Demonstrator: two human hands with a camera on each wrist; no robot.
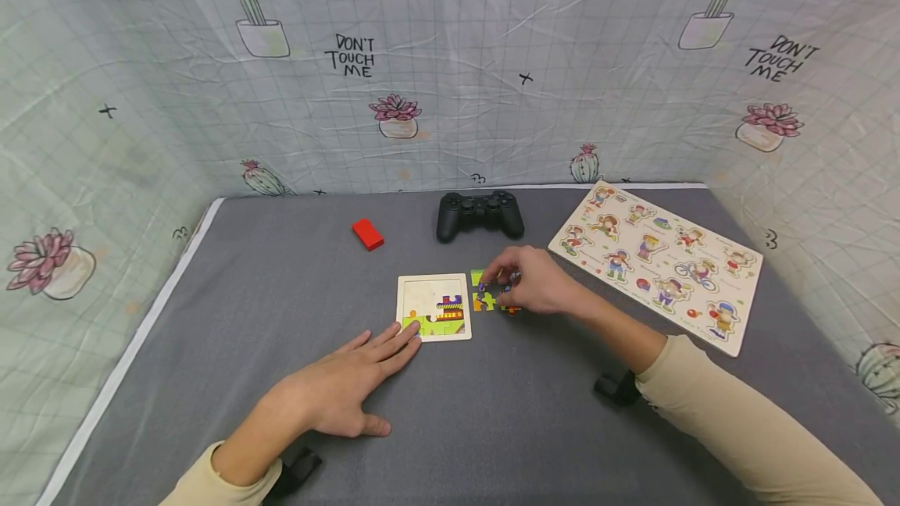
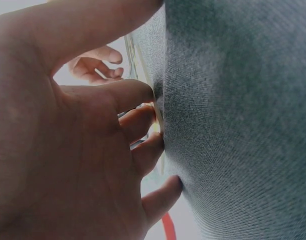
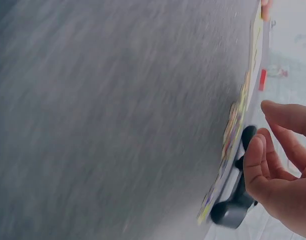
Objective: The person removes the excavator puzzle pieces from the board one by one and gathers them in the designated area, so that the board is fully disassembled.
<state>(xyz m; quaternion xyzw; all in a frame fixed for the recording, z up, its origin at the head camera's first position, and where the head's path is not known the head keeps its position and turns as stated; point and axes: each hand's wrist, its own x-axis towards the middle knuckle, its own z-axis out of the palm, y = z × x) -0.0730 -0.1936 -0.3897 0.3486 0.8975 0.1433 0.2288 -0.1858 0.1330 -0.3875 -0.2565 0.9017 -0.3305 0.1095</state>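
A square wooden jigsaw tray (image 1: 433, 278) lies on the grey table, partly filled along its bottom and right side with green, red and purple pieces. My left hand (image 1: 351, 381) lies spread, its fingertips resting on the tray's lower left corner. Just right of the tray sit several loose jigsaw pieces (image 1: 478, 303), partly covered by my right hand (image 1: 537, 279). That hand hovers over them with bent fingers. In the right wrist view, a gap separates the thumb from the fingers (image 3: 255, 155), and no piece shows between them.
A black game controller (image 1: 480, 213) lies behind the loose pieces. To the left of it is a red block (image 1: 368, 234). A large wooden board with cartoon figures (image 1: 654, 268) lies at the right. A patterned cloth (image 1: 464, 100) hangs behind and along both sides.
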